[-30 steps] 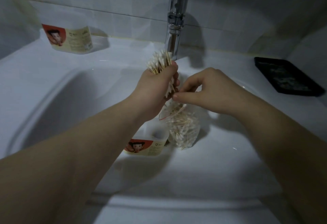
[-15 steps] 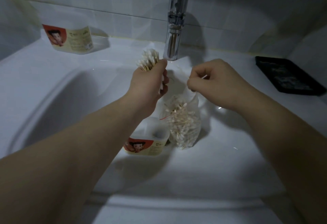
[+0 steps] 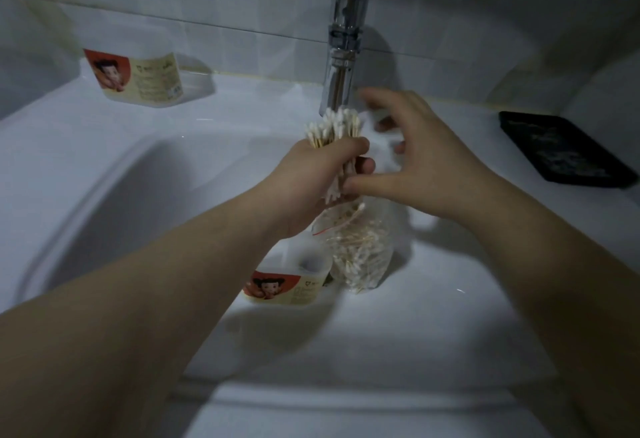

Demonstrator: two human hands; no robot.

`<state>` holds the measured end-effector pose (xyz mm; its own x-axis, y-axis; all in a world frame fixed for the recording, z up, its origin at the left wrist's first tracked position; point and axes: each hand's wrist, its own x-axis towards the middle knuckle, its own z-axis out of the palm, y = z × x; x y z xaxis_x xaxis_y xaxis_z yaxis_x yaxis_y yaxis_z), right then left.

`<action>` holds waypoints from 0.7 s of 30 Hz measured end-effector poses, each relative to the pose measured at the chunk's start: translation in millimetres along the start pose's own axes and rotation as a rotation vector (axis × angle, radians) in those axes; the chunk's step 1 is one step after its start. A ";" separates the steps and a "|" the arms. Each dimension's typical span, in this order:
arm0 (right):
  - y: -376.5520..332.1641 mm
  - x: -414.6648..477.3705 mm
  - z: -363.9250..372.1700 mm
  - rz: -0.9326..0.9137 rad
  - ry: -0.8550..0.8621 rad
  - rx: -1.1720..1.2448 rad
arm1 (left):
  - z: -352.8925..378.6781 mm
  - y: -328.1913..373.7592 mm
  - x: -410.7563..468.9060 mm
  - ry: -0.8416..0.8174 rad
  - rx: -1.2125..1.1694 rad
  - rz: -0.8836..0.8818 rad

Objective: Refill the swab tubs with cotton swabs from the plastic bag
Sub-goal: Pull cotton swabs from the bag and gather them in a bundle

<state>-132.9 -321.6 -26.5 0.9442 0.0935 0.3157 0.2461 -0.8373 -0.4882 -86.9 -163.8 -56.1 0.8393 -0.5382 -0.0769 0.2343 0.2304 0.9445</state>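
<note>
The left hand (image 3: 311, 178) is gripping a bundle of cotton swabs (image 3: 334, 129), with their white tips sticking out above the fist. The right hand (image 3: 426, 160) is hovering just beside it, fingers spread and blurred, holding nothing. Under both hands the plastic bag (image 3: 360, 250) is standing in the sink (image 3: 104, 195), beside an open swab tub (image 3: 291, 285). A second tub (image 3: 138, 77) is sitting far left of the left hand.

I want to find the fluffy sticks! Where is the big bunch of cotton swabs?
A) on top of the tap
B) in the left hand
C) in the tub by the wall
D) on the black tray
B: the left hand grips the bunch of cotton swabs, tips up, above the plastic bag.
</note>
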 end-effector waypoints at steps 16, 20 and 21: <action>-3.1 2.6 10.4 -0.120 -0.131 -0.078 | -3.6 2.2 3.1 -0.168 -0.162 -0.126; -4.2 2.4 9.3 -0.148 -0.023 -0.049 | -5.2 2.6 3.1 -0.203 -0.147 -0.127; -4.1 2.1 9.8 -0.148 -0.021 -0.030 | -5.5 2.9 2.5 -0.206 -0.146 -0.119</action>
<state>-129.8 -312.6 -31.8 0.9027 0.2279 0.3650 0.3763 -0.8294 -0.4129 -81.4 -160.1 -55.3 0.6880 -0.7182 -0.1040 0.4060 0.2621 0.8755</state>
